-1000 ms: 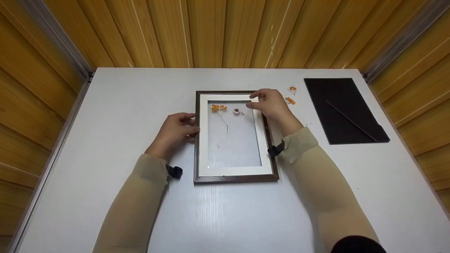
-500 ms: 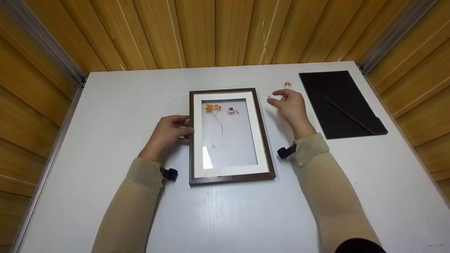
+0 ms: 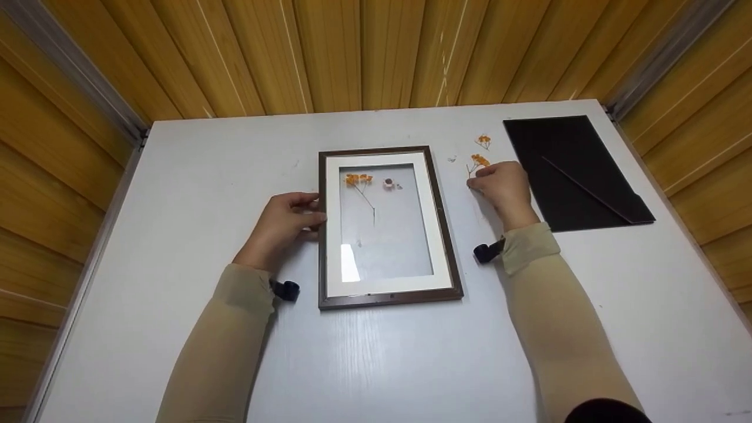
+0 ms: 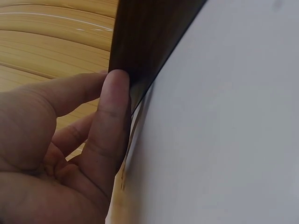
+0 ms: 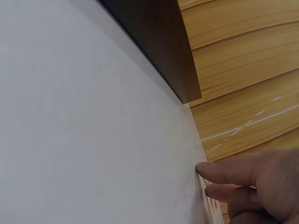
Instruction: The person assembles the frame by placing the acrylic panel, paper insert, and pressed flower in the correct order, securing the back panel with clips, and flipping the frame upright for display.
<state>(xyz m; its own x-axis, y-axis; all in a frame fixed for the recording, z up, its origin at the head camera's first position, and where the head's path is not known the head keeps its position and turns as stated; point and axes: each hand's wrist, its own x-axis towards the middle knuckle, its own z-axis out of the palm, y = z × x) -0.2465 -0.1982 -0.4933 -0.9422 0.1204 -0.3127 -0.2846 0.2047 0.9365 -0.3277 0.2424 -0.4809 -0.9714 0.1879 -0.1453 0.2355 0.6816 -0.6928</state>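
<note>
Lying on the white table (image 3: 376, 370) between my hands was the brown picture frame (image 3: 390, 298), its near rail closest to me and a white border (image 3: 388, 284) inside it. My left hand (image 3: 282, 220) touched the frame's left edge with its thumb and fingertips, the fingers loosely extended. My right hand (image 3: 506, 187) was apart from the frame, its thumb and forefinger narrowed at the stem of an orange sprig (image 3: 480, 160); I couldn't tell whether they pinched it. Inside the border, level with my right hand, showed an orange flower (image 3: 357, 180) with a thin stem and, right of it, a small pale flower (image 3: 389, 184). A dark board (image 3: 555, 147) lay right of my right hand. Just beyond that hand's fingertips was the sprig's head, then another sprig (image 3: 483, 141), and farthest off a yellow panelled wall (image 3: 335, 53).
</note>
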